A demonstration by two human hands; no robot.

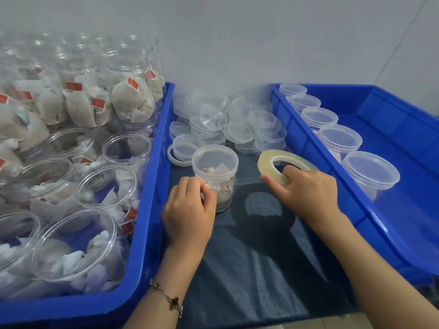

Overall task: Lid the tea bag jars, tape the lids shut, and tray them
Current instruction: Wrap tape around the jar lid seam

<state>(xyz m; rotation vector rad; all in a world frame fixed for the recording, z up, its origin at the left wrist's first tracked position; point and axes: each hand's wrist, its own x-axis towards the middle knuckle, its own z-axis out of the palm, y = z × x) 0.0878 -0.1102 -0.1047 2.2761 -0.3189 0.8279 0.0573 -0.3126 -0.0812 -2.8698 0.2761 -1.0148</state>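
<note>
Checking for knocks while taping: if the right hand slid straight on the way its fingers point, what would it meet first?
The right hand, holding the tape roll, points left along the stretched tape, so it would probably meet the lidded jar first, though depth is uncertain.

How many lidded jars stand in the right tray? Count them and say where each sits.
5. They line the right tray's left wall: nearest jar, second, third, fourth, farthest in the back corner. None seems hidden.

left hand (190, 210) pinching, right hand (306, 191) gripping
</note>
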